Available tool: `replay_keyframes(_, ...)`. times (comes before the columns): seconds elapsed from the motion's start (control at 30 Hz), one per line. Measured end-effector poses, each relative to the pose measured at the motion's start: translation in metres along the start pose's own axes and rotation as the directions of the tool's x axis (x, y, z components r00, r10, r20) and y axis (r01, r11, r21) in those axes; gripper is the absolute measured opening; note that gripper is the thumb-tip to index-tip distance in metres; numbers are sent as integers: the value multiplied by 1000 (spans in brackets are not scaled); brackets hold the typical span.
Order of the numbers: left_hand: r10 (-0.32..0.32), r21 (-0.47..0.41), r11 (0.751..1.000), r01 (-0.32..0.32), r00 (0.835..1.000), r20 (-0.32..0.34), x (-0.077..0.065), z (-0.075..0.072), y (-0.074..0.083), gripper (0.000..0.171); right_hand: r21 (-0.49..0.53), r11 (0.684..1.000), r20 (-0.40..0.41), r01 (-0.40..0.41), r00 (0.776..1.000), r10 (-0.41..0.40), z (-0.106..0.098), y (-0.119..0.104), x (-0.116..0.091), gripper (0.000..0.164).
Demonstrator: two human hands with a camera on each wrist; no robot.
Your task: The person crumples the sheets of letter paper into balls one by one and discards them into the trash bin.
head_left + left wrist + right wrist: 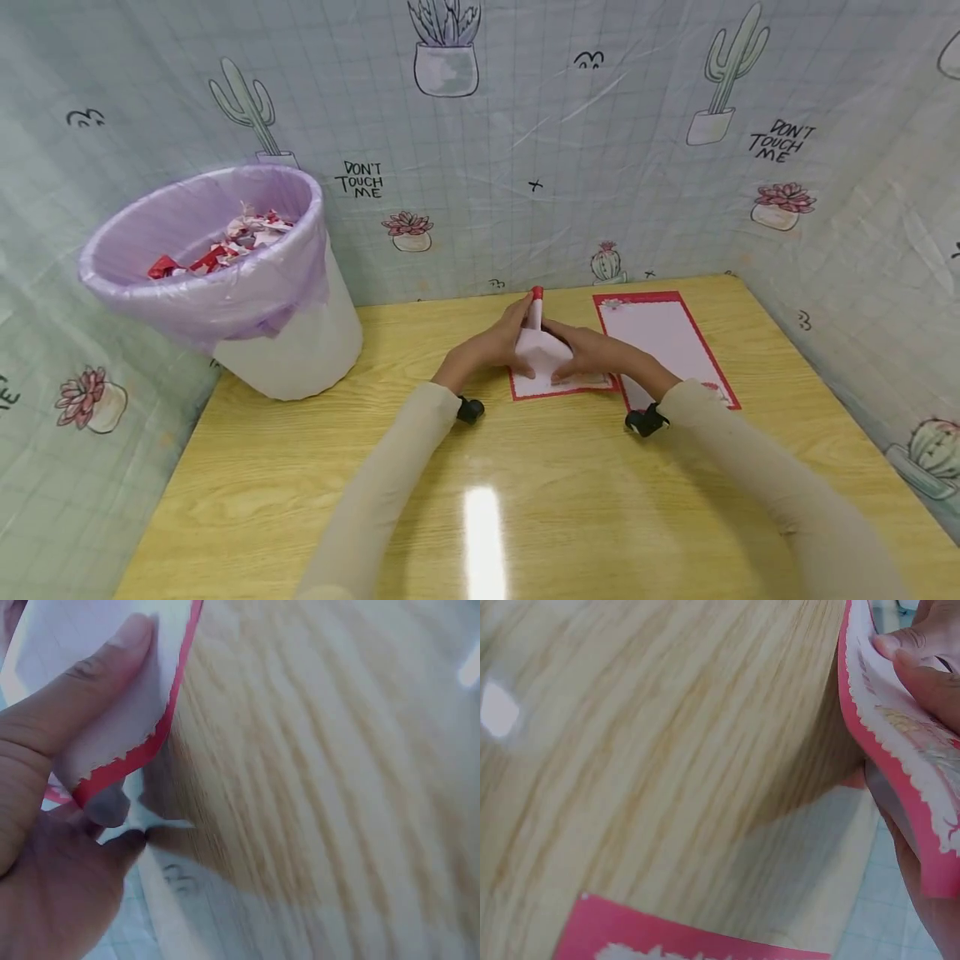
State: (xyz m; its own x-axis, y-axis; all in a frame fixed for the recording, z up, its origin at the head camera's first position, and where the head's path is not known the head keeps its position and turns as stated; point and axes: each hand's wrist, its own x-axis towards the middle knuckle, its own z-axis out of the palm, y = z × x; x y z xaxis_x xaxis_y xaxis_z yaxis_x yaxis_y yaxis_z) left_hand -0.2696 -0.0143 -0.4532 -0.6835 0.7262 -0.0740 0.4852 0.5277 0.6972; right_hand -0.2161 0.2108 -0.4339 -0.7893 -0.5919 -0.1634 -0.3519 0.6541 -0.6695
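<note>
Both hands hold one white sheet of paper (542, 354) with a red border near the back of the table. The sheet is bent, and a narrow part with a red tip stands up between the hands. My left hand (495, 343) grips its left side; in the left wrist view the thumb (112, 667) lies on the white face, with fingers partly hidden behind. On the other side my right hand (600, 350) grips it, the thumb on the face and fingers behind. In the right wrist view the printed edge of the sheet (900, 761) curves upward.
A second red-bordered sheet (663, 342) lies flat on the wooden table (570, 500), right of the hands and partly under the right forearm. At the left stands a white bin (307, 342) with a purple liner, holding red and white paper scraps (217, 257). A patterned curtain (487, 183) surrounds the table.
</note>
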Motion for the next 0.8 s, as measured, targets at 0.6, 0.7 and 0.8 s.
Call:
replay_keyframes(0.6, 140, -471, 849, -241, 961, -238, -46, -29, 56, 115, 24, 967, -431, 252, 876, -218, -7, -55, -22, 87)
replay_keyframes(0.7, 180, -574, 770, -279, 958, -224, -56, -31, 69, 108, -39, 952, -490, 305, 824, -284, -11, -64, -27, 72)
replay_keyframes(0.8, 228, -638, 698, -325, 946, -232, -63, -32, 81, 102, -96, 931, -545, 351, 765, -345, -15, -73, -31, 65)
